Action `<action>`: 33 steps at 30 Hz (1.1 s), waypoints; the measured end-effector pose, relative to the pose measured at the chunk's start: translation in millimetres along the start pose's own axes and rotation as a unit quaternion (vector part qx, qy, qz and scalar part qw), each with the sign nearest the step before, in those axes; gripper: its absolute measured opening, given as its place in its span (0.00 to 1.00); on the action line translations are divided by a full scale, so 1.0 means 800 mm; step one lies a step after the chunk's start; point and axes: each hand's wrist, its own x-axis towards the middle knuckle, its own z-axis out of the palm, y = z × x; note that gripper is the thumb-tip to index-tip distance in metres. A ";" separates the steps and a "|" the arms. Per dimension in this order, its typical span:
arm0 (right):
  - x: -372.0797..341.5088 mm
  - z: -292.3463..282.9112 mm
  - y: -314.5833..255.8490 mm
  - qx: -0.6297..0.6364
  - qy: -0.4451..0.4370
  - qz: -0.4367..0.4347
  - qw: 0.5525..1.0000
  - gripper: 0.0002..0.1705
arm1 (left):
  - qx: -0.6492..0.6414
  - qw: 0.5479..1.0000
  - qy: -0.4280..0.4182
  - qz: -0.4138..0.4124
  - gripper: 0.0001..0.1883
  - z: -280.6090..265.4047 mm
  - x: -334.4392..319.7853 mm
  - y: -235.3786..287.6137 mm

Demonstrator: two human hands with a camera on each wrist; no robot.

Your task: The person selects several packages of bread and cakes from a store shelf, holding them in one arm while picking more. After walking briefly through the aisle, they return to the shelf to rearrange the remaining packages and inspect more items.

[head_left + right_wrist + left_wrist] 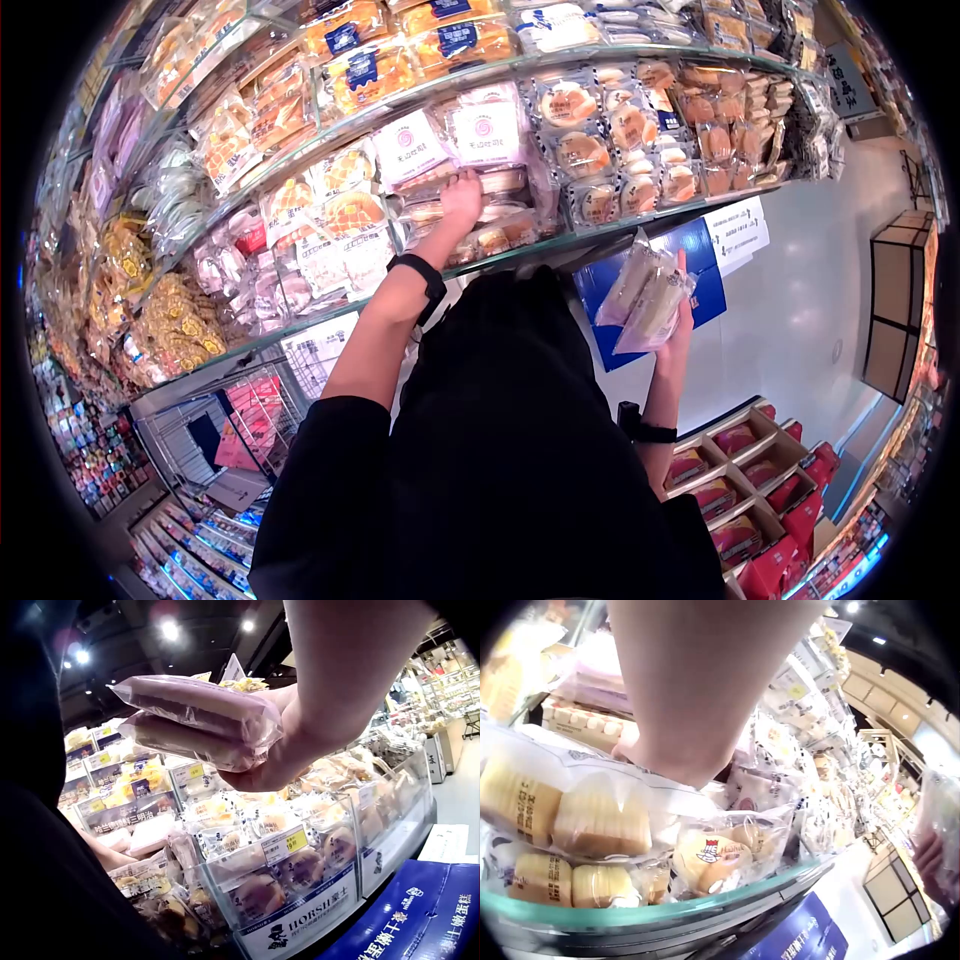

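Note:
My left hand (462, 203) reaches in among wrapped breads on the shelf. Its fingers meet the packs just below two white packs with a pink spiral (487, 135). From the left wrist, clear bags of sliced bread (604, 821) hide most of that hand (679, 765). My right hand (680, 325) grips two flat, clear-wrapped bread packs (650, 295), held out to the right of the shelf. Seen from the right wrist, those packs (199, 712) lie one over the other, pale with a purplish tint, and the right hand (274, 742) holds them at one end.
A glass edge (652, 911) runs along the shelf front. Tiers of wrapped buns (570, 105) rise behind. A blue box (705, 285) stands below the right-hand packs, and a divided crate of red packages (740, 450) sits at lower right. A wire rack (190, 440) is at lower left.

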 end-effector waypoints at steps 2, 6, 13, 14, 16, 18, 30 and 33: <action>0.000 -0.010 -0.001 0.013 -0.015 0.004 1.000 0.35 | 0.014 0.999 -0.014 0.033 0.23 -0.008 0.002 0.004; -0.002 -0.058 0.007 0.050 0.068 0.030 0.996 0.29 | 0.014 0.992 0.032 0.121 0.20 -0.028 -0.010 -0.003; 0.021 -0.086 0.024 0.207 -0.012 0.107 0.972 0.28 | -0.266 0.949 0.110 0.130 0.14 -0.132 -0.070 -0.046; 0.027 -0.087 0.026 0.207 -0.017 0.112 0.972 0.28 | -0.396 0.916 0.011 0.067 0.12 -0.139 -0.071 -0.059; 0.043 -0.077 0.028 0.228 -0.016 0.148 0.962 0.30 | -0.536 0.837 -0.111 -0.007 0.09 -0.184 -0.088 -0.058; 0.059 -0.053 0.027 0.155 -0.029 0.159 0.975 0.29 | -0.588 0.798 -0.127 -0.034 0.07 -0.194 -0.098 -0.063; 0.129 0.139 0.041 -0.208 -0.226 0.202 0.930 0.33 | -0.618 0.730 -0.290 0.031 0.16 -0.212 -0.106 -0.009; 0.133 0.098 0.071 -0.084 -0.224 0.317 0.918 0.33 | -0.606 0.721 -0.333 0.044 0.17 -0.190 -0.089 -0.002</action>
